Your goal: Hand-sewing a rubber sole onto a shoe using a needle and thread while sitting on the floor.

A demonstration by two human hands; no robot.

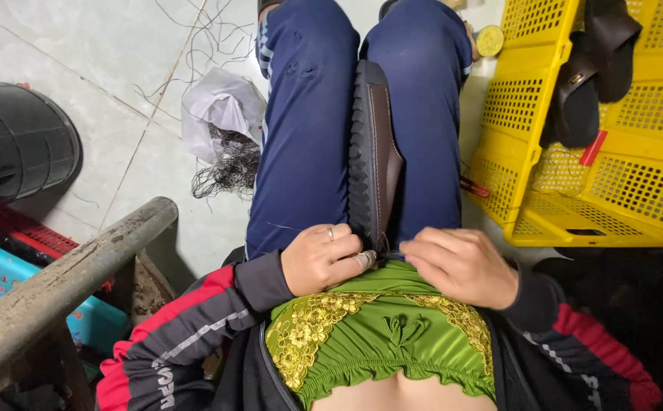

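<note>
Both hands [392, 262] pinch shoe sole [373, 160] edge between knees.

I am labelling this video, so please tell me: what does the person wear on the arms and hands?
Both arms are covered by long black jacket sleeves with broad red stripes and thin white piping. The left sleeve also carries white lettering near the elbow. The left hand wears a slim silver ring and a metal thimble-like cap on one fingertip. The right hand is bare, with no jewellery visible.

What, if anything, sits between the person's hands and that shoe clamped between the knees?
Nothing visible. The left hand and right hand both already touch the near end of the brown shoe, which stands on edge between the legs.
</note>
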